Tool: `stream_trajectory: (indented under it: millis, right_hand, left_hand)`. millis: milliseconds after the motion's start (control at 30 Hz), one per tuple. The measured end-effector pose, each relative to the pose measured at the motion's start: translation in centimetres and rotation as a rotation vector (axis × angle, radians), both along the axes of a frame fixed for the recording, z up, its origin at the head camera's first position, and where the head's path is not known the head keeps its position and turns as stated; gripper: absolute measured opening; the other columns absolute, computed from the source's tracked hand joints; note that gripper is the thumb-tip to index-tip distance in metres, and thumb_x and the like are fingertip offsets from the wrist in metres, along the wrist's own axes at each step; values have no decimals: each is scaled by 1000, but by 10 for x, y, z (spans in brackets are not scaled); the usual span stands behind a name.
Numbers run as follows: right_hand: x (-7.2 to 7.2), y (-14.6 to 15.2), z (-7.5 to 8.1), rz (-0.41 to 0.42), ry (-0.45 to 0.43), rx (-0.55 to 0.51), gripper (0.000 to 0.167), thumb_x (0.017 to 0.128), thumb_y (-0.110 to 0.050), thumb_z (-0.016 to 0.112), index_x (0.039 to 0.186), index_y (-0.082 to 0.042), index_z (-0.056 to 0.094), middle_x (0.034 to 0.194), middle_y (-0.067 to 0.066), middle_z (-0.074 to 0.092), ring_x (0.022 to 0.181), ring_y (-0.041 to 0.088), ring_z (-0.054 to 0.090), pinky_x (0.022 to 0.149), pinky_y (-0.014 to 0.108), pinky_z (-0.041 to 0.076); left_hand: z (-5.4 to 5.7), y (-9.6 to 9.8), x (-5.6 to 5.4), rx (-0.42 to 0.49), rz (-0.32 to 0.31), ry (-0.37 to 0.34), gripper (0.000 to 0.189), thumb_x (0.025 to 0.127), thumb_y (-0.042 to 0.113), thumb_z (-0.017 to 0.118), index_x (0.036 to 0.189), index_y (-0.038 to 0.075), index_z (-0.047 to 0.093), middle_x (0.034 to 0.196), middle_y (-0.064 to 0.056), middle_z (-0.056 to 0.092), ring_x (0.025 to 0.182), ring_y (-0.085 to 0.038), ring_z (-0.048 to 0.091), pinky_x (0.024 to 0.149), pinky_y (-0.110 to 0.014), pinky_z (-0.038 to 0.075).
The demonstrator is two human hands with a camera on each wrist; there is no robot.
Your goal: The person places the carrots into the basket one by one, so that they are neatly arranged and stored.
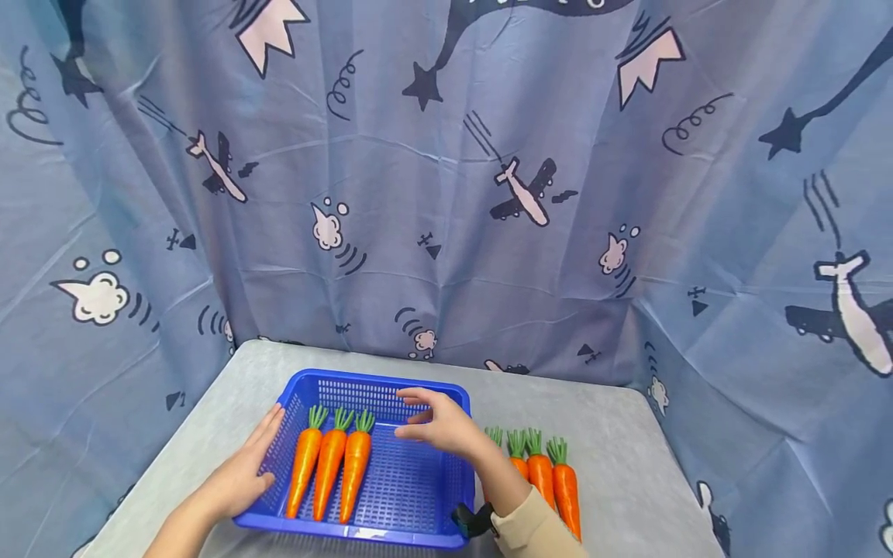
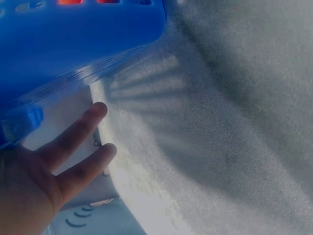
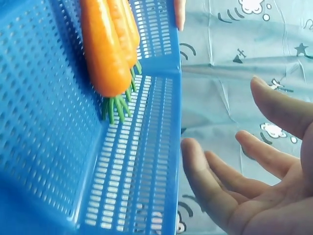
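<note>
A blue plastic basket [image 1: 363, 533] with slotted walls stands on the table. Three orange carrots [image 1: 330, 469] with green tops lie side by side in its left half, tops toward the far wall. My left hand [image 1: 240, 474] lies along the basket's left side with straight fingers; the left wrist view shows two spread fingers beside the basket's outer wall [image 2: 83, 39]. Over the right part of the basket hovers my right hand [image 1: 446, 425], its fingers loosely bent and apart, holding nothing. In the right wrist view, the gap between thumb and fingers [image 3: 195, 156] holds no object.
Several more carrots [image 1: 567, 488] lie in a row on the table right of the basket, partly hidden by the right forearm. The pale grey table [image 1: 628, 465] meets a blue patterned curtain [image 1: 432, 294] at the back and sides. A dark strap [image 1: 474, 521] circles the right wrist.
</note>
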State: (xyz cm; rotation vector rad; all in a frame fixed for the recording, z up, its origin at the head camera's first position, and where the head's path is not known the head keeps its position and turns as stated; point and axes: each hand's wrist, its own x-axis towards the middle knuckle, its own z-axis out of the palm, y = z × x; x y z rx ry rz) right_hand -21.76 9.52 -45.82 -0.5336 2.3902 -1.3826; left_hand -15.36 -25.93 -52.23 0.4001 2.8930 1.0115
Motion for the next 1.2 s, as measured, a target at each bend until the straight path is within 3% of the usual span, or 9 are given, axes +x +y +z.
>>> stream_trajectory:
  millis: [400, 800, 1200]
  right_hand:
    - [3, 34, -4, -44, 38, -49, 62, 87, -28, 79, 143, -13, 56, 143, 21, 57, 113, 34, 66, 87, 50, 59]
    - [12, 62, -3, -196, 39, -123, 63, 87, -28, 79, 144, -16, 55, 144, 19, 56, 115, 33, 65, 90, 48, 59]
    - [25, 93, -13, -311, 46, -152, 62, 86, -29, 80, 142, -19, 57, 144, 15, 57, 120, 37, 63, 88, 44, 61]
  left_hand:
    - [-2, -2, 1, 27, 11, 8, 94, 78, -6, 63, 160, 1, 18, 167, -23, 10, 146, -55, 24, 112, -70, 27]
    - [-3, -2, 0, 21, 8, 9, 95, 78, -6, 64, 161, 3, 18, 168, -22, 10, 147, -54, 23, 112, -70, 27]
    - [-5, -3, 0, 12, 4, 24, 95, 78, -6, 64, 161, 4, 19, 168, -21, 11, 146, -54, 25, 111, -70, 29]
